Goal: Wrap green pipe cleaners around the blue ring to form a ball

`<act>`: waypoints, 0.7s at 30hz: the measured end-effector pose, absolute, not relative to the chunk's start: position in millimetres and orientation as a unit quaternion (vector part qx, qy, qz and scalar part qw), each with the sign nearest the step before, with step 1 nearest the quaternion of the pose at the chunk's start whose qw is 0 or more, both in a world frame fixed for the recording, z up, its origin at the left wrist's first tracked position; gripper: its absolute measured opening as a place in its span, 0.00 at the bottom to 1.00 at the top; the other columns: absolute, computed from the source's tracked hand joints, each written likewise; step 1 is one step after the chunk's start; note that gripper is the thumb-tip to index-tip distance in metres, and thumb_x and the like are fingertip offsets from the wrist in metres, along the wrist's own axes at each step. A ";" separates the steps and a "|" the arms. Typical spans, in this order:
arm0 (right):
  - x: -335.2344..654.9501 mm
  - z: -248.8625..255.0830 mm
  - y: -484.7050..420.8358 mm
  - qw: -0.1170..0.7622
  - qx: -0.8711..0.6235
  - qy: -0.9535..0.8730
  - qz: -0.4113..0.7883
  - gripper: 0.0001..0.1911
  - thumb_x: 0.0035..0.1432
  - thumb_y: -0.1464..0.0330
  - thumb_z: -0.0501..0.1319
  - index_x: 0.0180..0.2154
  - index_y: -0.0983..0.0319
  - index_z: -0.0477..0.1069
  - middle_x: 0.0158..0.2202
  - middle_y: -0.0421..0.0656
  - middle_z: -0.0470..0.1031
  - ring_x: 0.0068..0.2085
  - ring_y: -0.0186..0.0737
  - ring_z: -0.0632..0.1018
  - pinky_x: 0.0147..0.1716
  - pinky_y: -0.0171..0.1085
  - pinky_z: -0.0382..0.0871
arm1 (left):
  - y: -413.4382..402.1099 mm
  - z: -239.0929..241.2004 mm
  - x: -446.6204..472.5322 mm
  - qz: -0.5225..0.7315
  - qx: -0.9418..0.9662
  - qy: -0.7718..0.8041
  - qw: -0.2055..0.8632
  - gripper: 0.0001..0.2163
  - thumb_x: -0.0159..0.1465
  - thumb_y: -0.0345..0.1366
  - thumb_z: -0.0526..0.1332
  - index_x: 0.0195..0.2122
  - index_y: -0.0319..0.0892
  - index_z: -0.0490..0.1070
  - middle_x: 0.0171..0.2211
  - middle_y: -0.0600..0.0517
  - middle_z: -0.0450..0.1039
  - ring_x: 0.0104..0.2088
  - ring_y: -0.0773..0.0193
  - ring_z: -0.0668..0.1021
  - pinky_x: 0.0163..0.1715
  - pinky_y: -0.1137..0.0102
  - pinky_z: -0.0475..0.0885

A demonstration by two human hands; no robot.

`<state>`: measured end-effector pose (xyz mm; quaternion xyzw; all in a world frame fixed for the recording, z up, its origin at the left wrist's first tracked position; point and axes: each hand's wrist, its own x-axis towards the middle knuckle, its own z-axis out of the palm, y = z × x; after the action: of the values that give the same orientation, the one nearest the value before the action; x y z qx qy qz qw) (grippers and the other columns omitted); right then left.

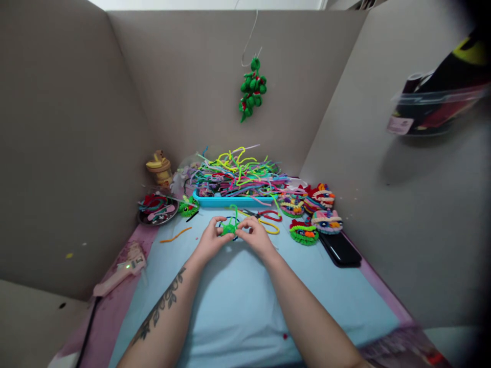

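Note:
My left hand [210, 238] and my right hand [256, 236] meet over the light blue mat [238, 301]. Both pinch a small green pipe-cleaner piece [229, 227] between fingertips; a green strand loops up from it. Just behind lies a blue tray [230, 200] heaped with many coloured pipe cleaners [240, 174]. Red and yellow loops [269, 221] lie right of my right hand.
Several finished pipe-cleaner figures [312, 212] sit to the right, beside a black phone [340, 249]. A pink glue gun [120, 271], a metal dish [157, 210] and a yellow spool [160, 167] are left. A green ornament [251, 89] hangs on the grey partition.

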<state>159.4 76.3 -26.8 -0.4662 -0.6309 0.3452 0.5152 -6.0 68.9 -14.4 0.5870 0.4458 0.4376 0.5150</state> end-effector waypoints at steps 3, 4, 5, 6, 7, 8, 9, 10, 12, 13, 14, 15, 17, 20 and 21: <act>160.4 -25.1 76.3 0.515 -0.466 -0.628 0.352 0.04 0.45 0.67 0.63 0.26 0.61 0.72 0.30 0.39 0.65 0.33 0.36 0.68 0.29 0.34 0.60 | 69.1 -15.8 -5.3 0.428 0.590 0.449 0.517 0.25 0.49 0.40 0.66 0.46 0.42 0.59 0.17 0.63 0.59 0.15 0.75 0.60 0.16 0.78 0.51; 160.7 -24.3 75.9 0.515 -0.468 -0.625 0.353 0.04 0.45 0.67 0.63 0.26 0.61 0.72 0.30 0.39 0.65 0.33 0.36 0.68 0.29 0.34 0.59 | 69.0 -16.4 -4.9 0.426 0.590 0.449 0.518 0.25 0.49 0.40 0.66 0.46 0.42 0.59 0.17 0.63 0.58 0.15 0.75 0.60 0.16 0.78 0.50; 161.0 -23.5 75.5 0.516 -0.471 -0.622 0.354 0.04 0.44 0.67 0.63 0.26 0.61 0.72 0.29 0.39 0.65 0.33 0.36 0.68 0.28 0.33 0.59 | 68.8 -17.0 -4.6 0.425 0.590 0.449 0.519 0.25 0.49 0.40 0.66 0.46 0.42 0.59 0.16 0.63 0.57 0.14 0.75 0.59 0.15 0.78 0.50; 161.2 -22.7 75.2 0.517 -0.473 -0.619 0.354 0.04 0.44 0.67 0.63 0.26 0.61 0.72 0.29 0.39 0.65 0.32 0.36 0.68 0.28 0.33 0.59 | 68.7 -17.4 -4.3 0.425 0.589 0.448 0.521 0.25 0.49 0.40 0.66 0.46 0.42 0.59 0.16 0.63 0.57 0.14 0.75 0.59 0.15 0.78 0.50; 161.3 -22.0 74.8 0.517 -0.474 -0.618 0.355 0.04 0.44 0.67 0.63 0.26 0.61 0.72 0.29 0.39 0.65 0.32 0.36 0.68 0.28 0.33 0.59 | 68.6 -17.8 -4.1 0.425 0.587 0.446 0.525 0.25 0.49 0.40 0.66 0.46 0.42 0.59 0.16 0.63 0.58 0.14 0.75 0.59 0.16 0.78 0.50; 161.5 -21.5 74.6 0.517 -0.475 -0.617 0.355 0.04 0.44 0.67 0.63 0.26 0.61 0.71 0.30 0.39 0.65 0.32 0.36 0.68 0.28 0.33 0.59 | 68.5 -17.9 -4.1 0.424 0.586 0.443 0.529 0.25 0.48 0.39 0.66 0.46 0.42 0.59 0.17 0.63 0.59 0.15 0.75 0.60 0.16 0.78 0.50; 161.5 -21.2 74.4 0.515 -0.476 -0.617 0.357 0.05 0.44 0.67 0.63 0.26 0.61 0.71 0.30 0.40 0.65 0.32 0.36 0.68 0.27 0.33 0.59 | 68.4 -17.8 -4.2 0.423 0.585 0.441 0.533 0.25 0.48 0.39 0.66 0.46 0.42 0.59 0.17 0.62 0.59 0.15 0.75 0.61 0.16 0.78 0.51; 161.6 -21.1 74.3 0.512 -0.477 -0.618 0.358 0.05 0.44 0.66 0.63 0.26 0.61 0.71 0.30 0.40 0.65 0.32 0.36 0.68 0.27 0.33 0.59 | 68.3 -17.5 -4.4 0.422 0.585 0.439 0.536 0.25 0.49 0.39 0.67 0.45 0.42 0.59 0.17 0.62 0.60 0.15 0.75 0.61 0.16 0.78 0.51; 161.8 -21.6 74.1 0.508 -0.477 -0.619 0.361 0.05 0.44 0.66 0.63 0.26 0.61 0.71 0.30 0.40 0.66 0.32 0.36 0.68 0.27 0.33 0.59 | 67.7 -16.6 -4.8 0.418 0.586 0.436 0.540 0.24 0.49 0.39 0.66 0.45 0.42 0.59 0.17 0.62 0.61 0.15 0.75 0.62 0.16 0.78 0.51; 161.9 -22.3 74.1 0.508 -0.478 -0.618 0.362 0.06 0.44 0.66 0.63 0.27 0.61 0.71 0.30 0.40 0.66 0.32 0.36 0.68 0.27 0.33 0.59 | 67.3 -16.1 -4.9 0.417 0.587 0.434 0.542 0.24 0.49 0.38 0.66 0.45 0.43 0.59 0.17 0.62 0.60 0.15 0.75 0.62 0.16 0.78 0.51; 162.0 -23.1 74.2 0.510 -0.479 -0.616 0.362 0.07 0.44 0.66 0.63 0.29 0.60 0.71 0.31 0.40 0.67 0.32 0.36 0.68 0.28 0.33 0.60 | 66.8 -15.7 -4.8 0.416 0.586 0.433 0.544 0.24 0.49 0.38 0.66 0.45 0.43 0.60 0.17 0.62 0.60 0.15 0.75 0.62 0.16 0.78 0.51; 162.3 -24.0 74.4 0.513 -0.479 -0.614 0.362 0.08 0.44 0.66 0.63 0.31 0.60 0.71 0.32 0.40 0.68 0.33 0.37 0.68 0.29 0.34 0.61 | 66.2 -15.4 -4.6 0.415 0.584 0.431 0.548 0.24 0.49 0.38 0.67 0.45 0.43 0.60 0.16 0.63 0.59 0.15 0.75 0.62 0.16 0.78 0.51; 163.0 -26.0 75.3 0.514 -0.481 -0.613 0.359 0.10 0.44 0.66 0.63 0.32 0.60 0.72 0.33 0.40 0.68 0.36 0.38 0.69 0.33 0.35 0.63 | 65.1 -15.1 -3.6 0.416 0.575 0.428 0.560 0.24 0.47 0.38 0.67 0.44 0.43 0.60 0.16 0.63 0.59 0.15 0.74 0.63 0.17 0.78 0.52; 164.9 -28.1 77.9 0.508 -0.478 -0.621 0.358 0.07 0.44 0.65 0.64 0.28 0.60 0.73 0.34 0.41 0.67 0.39 0.40 0.70 0.38 0.38 0.63 | 64.1 -15.0 -2.1 0.413 0.559 0.424 0.581 0.25 0.46 0.38 0.68 0.44 0.43 0.61 0.17 0.62 0.62 0.17 0.73 0.66 0.19 0.77 0.56; 165.5 -28.5 78.9 0.505 -0.477 -0.623 0.360 0.06 0.44 0.65 0.64 0.27 0.60 0.74 0.34 0.41 0.67 0.40 0.40 0.70 0.40 0.38 0.63 | 64.0 -14.9 -2.1 0.410 0.557 0.421 0.587 0.26 0.46 0.38 0.68 0.44 0.42 0.61 0.18 0.61 0.63 0.18 0.72 0.67 0.20 0.77 0.58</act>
<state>165.5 78.9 -28.5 -0.4767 -0.6227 0.3604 0.5052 -2.1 64.0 -14.9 0.5574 0.4211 0.4097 0.5866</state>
